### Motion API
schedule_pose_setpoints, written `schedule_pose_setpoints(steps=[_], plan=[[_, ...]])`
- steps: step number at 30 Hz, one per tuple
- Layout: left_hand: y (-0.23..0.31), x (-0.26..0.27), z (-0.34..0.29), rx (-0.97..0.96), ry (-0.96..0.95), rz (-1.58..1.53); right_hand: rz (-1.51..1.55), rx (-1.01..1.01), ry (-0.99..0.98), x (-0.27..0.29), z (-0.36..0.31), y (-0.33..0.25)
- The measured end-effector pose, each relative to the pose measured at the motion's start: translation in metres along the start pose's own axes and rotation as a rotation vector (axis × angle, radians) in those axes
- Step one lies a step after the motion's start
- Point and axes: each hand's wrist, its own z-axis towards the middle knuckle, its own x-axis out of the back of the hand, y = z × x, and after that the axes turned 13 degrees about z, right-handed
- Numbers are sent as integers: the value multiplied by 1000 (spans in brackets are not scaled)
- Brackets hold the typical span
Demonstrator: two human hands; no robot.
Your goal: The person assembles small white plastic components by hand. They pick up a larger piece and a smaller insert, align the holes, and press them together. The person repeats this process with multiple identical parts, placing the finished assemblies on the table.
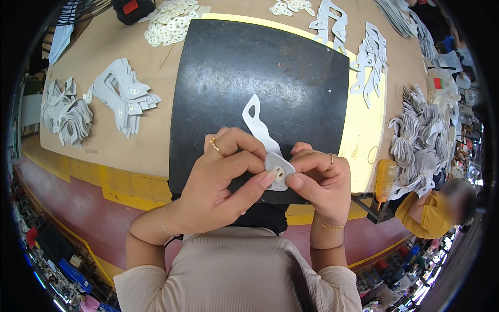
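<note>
Over the near edge of a black mat [260,67], both my hands hold one end of a pale grey, wavy cut-out strip [264,136]. The strip's far end, with an eye-shaped opening, lies on the mat. A small cream piece with two holes [279,173] sits against the raised near end. My left hand [221,179] pinches that end from the left, its thumb against the cream piece. From the right, my right hand [325,179] pinches the same end between thumb and fingers. What the curled fingers do behind the strip is hidden.
Small cream pieces [169,22] are heaped beyond the mat. Grey cut-outs lie in stacks at left [122,93], far right [370,62] and right [418,140]. A yellow squeeze bottle [385,179] stands by the table's right edge, near a person in a yellow top [426,216].
</note>
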Motion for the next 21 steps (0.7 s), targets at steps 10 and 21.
schedule_pose_setpoints(steps=[10,21], plan=[[3,6,3,-106,-37,141,132,95,42,-8,-4,15],[4,20,12,-60,-228,51,30,-16,-84,5,3,1]])
